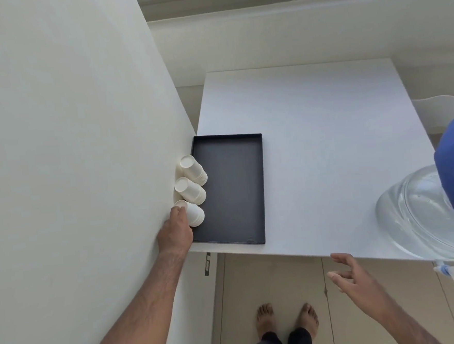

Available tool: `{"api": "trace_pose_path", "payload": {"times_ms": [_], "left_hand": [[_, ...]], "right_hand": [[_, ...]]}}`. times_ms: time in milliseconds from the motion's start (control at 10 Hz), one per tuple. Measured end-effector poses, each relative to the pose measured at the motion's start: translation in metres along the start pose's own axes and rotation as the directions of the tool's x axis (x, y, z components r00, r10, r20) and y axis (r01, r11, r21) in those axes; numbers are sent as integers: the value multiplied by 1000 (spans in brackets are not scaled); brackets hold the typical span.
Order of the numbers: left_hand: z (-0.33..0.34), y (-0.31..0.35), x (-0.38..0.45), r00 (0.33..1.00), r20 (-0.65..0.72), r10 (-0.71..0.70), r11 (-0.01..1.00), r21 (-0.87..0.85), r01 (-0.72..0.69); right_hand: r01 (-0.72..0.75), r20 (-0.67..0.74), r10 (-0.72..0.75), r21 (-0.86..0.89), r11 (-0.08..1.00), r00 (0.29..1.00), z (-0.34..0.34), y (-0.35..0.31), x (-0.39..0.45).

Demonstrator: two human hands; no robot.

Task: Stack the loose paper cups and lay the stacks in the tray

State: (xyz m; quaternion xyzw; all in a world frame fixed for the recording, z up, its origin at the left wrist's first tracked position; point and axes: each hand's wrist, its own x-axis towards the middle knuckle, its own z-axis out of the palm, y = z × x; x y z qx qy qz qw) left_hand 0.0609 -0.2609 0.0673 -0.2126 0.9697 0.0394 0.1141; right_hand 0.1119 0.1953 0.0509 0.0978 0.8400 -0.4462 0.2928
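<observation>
Left hand (175,233) grips nearest of 3 cup stacks (192,214) in tray (235,192).

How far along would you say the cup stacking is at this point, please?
Nearly done: two cup stacks already lie in the tray. The left hand is placing the third stack; the right hand is empty. No loose cups show.

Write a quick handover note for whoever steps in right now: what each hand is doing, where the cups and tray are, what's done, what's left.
Left hand: fingers on the base end of the nearest cup stack, seemingly setting it down.
Right hand: open, empty, off the table's near edge.
Black tray: on the white table, against the wall.
Three stacks lie along the tray's left side: far stack, middle stack and the nearest.
Done: no loose cups visible.
Left: release the last stack.
</observation>
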Motion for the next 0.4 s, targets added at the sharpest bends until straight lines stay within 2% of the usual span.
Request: {"api": "trace_pose_path", "payload": {"times_ms": [300, 400], "left_hand": [[1, -4, 0, 999, 41, 12, 997, -77, -9], [5, 7, -15, 996, -52, 72, 991, -113, -77]], "right_hand": [[-33, -44, 30, -59, 998, 999, 2, 10, -3], [-5, -65, 0, -87, 996, 998, 6, 17, -7]]}}
